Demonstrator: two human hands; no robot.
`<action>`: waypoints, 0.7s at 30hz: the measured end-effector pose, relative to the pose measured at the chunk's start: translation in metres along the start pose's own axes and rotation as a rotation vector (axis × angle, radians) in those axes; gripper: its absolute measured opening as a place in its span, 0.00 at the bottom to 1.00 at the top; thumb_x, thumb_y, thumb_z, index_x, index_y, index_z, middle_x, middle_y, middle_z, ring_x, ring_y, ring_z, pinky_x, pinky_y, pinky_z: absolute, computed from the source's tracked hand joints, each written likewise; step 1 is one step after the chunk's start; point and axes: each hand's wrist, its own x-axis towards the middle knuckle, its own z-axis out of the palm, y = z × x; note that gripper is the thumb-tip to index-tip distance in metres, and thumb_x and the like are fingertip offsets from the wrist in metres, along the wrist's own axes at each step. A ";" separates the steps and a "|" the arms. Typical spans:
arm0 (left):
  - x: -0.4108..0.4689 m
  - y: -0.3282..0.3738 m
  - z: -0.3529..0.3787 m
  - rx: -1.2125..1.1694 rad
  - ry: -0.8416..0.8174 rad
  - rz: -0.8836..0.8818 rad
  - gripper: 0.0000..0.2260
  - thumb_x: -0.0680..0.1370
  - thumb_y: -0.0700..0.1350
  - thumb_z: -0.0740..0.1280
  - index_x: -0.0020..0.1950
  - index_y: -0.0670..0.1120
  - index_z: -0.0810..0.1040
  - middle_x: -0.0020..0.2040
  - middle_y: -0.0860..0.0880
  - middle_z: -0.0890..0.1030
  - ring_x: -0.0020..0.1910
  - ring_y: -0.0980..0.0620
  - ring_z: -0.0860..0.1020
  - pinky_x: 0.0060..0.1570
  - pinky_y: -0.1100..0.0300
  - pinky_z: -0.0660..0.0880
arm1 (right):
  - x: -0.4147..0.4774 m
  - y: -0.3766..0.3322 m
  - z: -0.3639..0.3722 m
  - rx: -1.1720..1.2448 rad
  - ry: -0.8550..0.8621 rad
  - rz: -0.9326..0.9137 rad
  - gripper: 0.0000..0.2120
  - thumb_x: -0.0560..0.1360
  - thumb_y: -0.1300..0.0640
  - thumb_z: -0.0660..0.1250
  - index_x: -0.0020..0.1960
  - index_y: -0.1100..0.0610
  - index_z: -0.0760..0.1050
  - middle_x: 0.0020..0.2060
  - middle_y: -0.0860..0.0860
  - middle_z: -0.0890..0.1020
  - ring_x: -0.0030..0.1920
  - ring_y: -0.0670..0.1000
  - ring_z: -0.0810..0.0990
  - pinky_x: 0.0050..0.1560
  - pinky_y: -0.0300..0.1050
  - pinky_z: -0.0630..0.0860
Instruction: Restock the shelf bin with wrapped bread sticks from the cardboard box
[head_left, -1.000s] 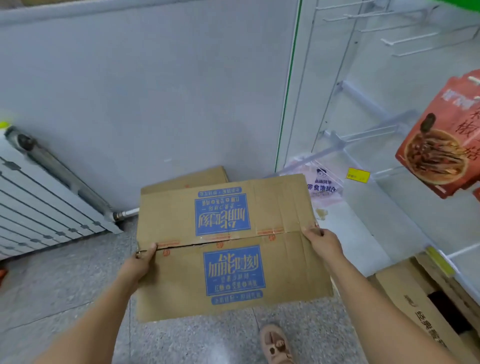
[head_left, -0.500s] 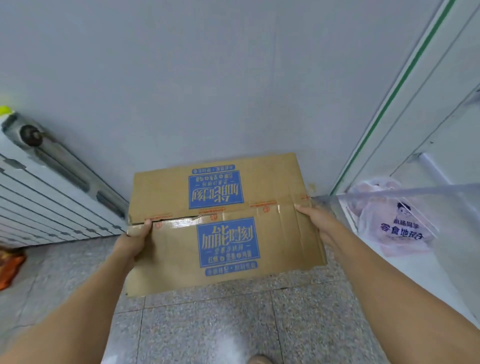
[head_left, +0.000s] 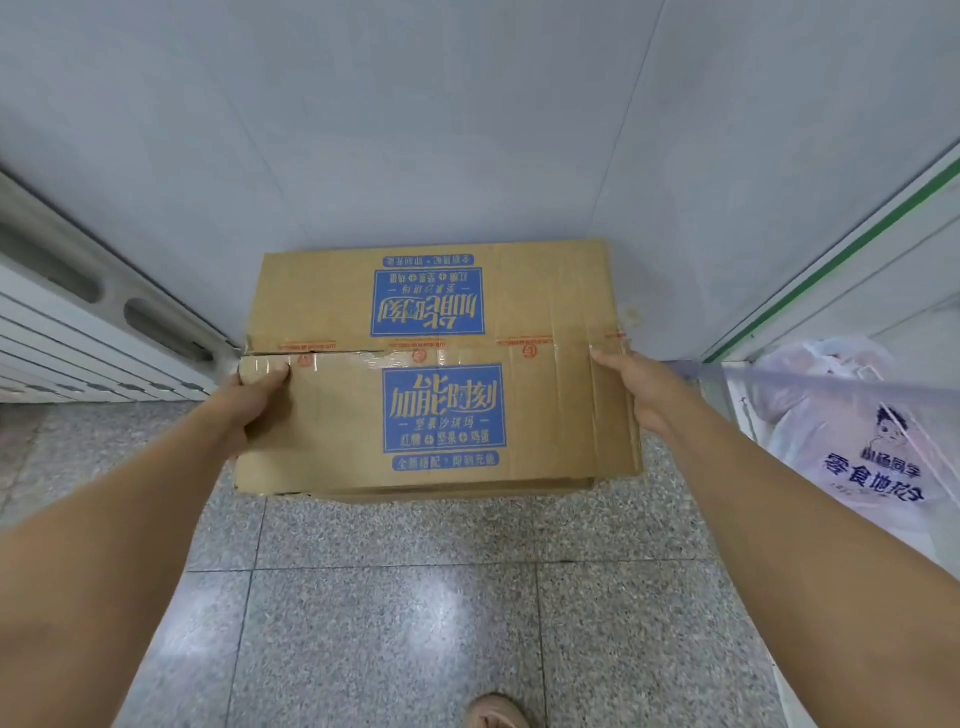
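Risk: the cardboard box (head_left: 332, 415) is shut, its two top flaps meeting at a tape seam (head_left: 415, 356) that looks split toward the left end. If the left flap is pulled up by that corner alone, the tape may tear unevenly, or the box may skew and slide on the smooth floor (head_left: 395, 623). The wrapped bread sticks are not visible and are presumably inside, and no shelf bin can be identified. The box sits at the far edge of the floor against the wall (head_left: 415, 130), between a radiator (head_left: 78, 338) and a plastic bag (head_left: 852, 447). Whether it rests on the floor or hangs just above it cannot be told. Both arms reach forward and down. The left hand (head_left: 254, 400) grips the near flap's left edge, fingers curled over it, thumb at the seam. The right hand (head_left: 631, 387) lies on the right edge, thumb pointing to the seam. Its fingers pass over the side out of sight – their curl cannot be told
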 end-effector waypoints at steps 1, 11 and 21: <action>0.006 -0.001 0.001 0.007 0.008 0.008 0.24 0.77 0.54 0.65 0.69 0.46 0.67 0.67 0.44 0.72 0.64 0.41 0.72 0.61 0.44 0.70 | 0.005 0.000 0.002 0.006 -0.005 0.005 0.19 0.75 0.52 0.69 0.64 0.56 0.75 0.54 0.55 0.82 0.54 0.54 0.81 0.55 0.53 0.78; 0.043 -0.013 0.004 0.041 0.028 0.031 0.24 0.77 0.46 0.67 0.71 0.45 0.66 0.67 0.43 0.72 0.64 0.41 0.71 0.63 0.47 0.69 | 0.026 0.012 0.012 0.027 0.029 0.091 0.16 0.76 0.54 0.66 0.63 0.57 0.73 0.52 0.55 0.81 0.51 0.54 0.80 0.46 0.50 0.78; 0.063 -0.028 0.009 0.070 0.021 0.064 0.28 0.76 0.46 0.68 0.73 0.48 0.62 0.68 0.46 0.71 0.64 0.41 0.70 0.65 0.45 0.68 | 0.022 0.011 0.008 0.070 0.000 0.041 0.14 0.78 0.55 0.64 0.63 0.56 0.74 0.52 0.53 0.82 0.52 0.52 0.80 0.50 0.52 0.76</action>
